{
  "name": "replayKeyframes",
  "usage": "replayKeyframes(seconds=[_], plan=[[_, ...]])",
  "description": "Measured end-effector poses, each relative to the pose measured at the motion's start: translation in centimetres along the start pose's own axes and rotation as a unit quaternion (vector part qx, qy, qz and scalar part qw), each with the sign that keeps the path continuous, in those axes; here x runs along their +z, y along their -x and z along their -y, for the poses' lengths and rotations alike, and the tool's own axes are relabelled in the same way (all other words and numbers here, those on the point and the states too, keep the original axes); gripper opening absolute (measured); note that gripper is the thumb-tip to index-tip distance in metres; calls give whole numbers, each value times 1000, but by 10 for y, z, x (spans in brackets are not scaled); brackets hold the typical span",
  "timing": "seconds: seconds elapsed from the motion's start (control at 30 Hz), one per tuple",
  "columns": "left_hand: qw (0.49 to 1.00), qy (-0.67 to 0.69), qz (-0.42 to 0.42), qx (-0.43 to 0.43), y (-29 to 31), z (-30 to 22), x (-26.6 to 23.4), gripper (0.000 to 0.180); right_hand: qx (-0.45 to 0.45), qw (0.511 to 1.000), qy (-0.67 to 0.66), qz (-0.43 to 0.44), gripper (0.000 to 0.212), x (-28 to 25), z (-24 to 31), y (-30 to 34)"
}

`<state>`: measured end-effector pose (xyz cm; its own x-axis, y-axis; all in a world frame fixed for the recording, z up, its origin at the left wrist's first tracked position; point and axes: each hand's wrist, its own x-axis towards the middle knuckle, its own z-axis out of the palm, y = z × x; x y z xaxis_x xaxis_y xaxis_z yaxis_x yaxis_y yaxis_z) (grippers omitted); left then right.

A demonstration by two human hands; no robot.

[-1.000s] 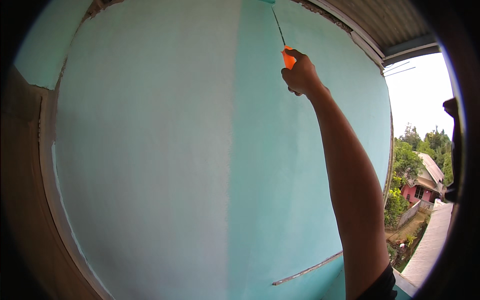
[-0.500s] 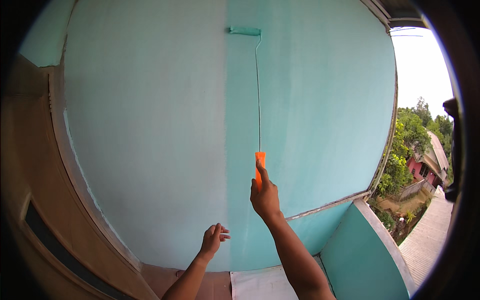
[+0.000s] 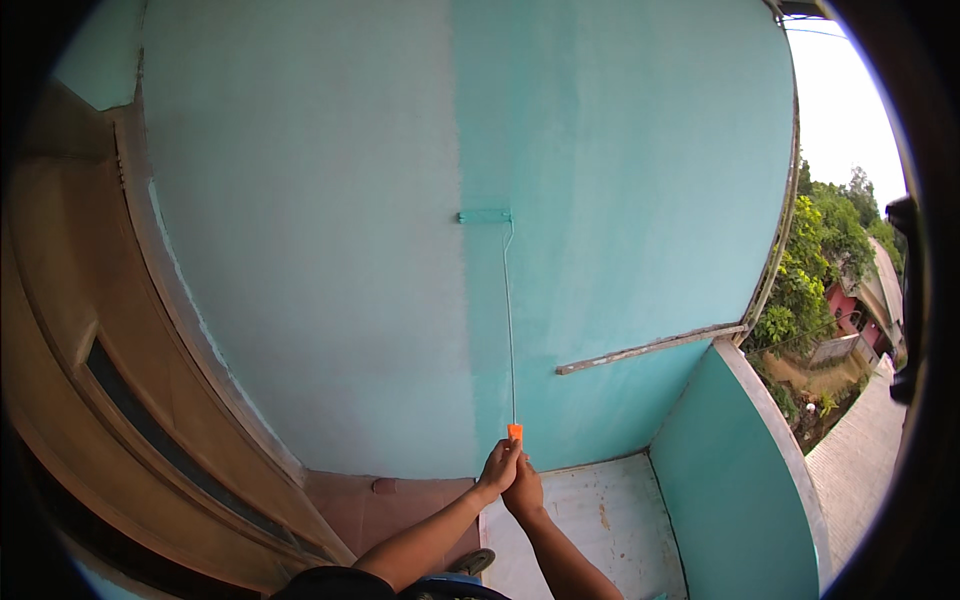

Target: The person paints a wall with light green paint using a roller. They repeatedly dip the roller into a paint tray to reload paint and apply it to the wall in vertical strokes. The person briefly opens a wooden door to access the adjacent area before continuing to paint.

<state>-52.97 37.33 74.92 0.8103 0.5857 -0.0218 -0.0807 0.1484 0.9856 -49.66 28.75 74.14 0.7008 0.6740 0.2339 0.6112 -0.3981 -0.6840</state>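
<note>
A paint roller with a long thin metal rod and an orange handle stands upright in front of me. Its teal roller head lies against the wall, along the border between the pale, greyish left part and the brighter teal right part. My right hand is wrapped round the orange handle, most of which the fingers hide. Closed together with it, my left hand grips at the same handle, just left of the right hand and touching it.
A brown wooden door stands on the left. A wooden ledge juts from the wall at the right. The low teal parapet bounds the right side. A stained white sheet covers part of the reddish floor. Beyond are trees and roofs.
The roller head has come down the wall from near the top to about mid-height. My left hand, free before, has joined the right one on the handle. The view has tilted down.
</note>
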Motion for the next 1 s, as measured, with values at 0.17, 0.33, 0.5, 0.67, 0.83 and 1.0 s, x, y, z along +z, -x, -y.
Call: replayKeyframes(seconds=[0.17, 0.33, 0.5, 0.67, 0.83, 1.0], plan=[[997, -47, 19, -66, 22, 48, -11, 46, 48, 998, -15, 30, 50, 26, -16, 43], [984, -151, -93, -2, 17, 45, -17, 65, 54, 997, 39, 40, 70, 9, 2, 22], [993, -68, -64, -73, 46, 70, -76, 76, -7, 997, 61, -51, 70, -29, 41, -29], [908, -271, -63, -313, 120, 126, -174, 73, -48, 992, 75, -91, 73, -76, 98, -78], [811, -346, -121, -456, 180, 143, -233, 67, -78, 986, 81, -121, 77, -125, 166, -118], [833, -305, -176, -427, 175, 117, -244, 67, -98, 983, 70, -138, 76, -184, 222, -152]])
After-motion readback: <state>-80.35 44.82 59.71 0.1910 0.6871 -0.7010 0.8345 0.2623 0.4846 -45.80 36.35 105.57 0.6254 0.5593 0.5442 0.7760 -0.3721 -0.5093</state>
